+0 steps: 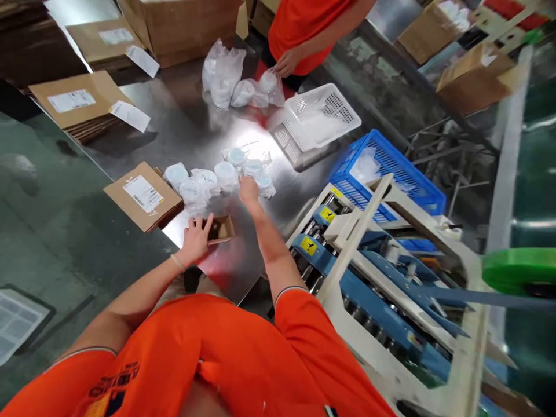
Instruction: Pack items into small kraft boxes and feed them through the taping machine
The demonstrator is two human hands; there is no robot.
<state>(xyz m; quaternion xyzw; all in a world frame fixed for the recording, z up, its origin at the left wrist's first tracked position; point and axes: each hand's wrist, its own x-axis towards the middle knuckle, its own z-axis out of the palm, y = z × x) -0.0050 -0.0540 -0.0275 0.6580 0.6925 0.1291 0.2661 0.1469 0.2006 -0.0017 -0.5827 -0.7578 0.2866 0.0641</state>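
My left hand (196,238) is on a small open-topped cardboard box (225,229), with its fingers over the left side and rim. My right hand (248,191) reaches forward with its fingers closed at the edge of a group of plastic-wrapped round items. They look like white discs or tubs with pale blue tops. A wrapped round item (253,168) lies right at those fingertips, which are partly hidden by the hand. To the left, another wrapped round item (176,174) sits beside a stack of flat cardboard boxes (143,196) with a white label.
Across the metal table (174,124), a co-worker's hand (287,62) touches bagged round items (243,92). A white perforated basket (343,107) and blue crate (419,191) stand to the right, near a roller machine (347,272). Labelled cardboard stacks (78,101) lie at left.
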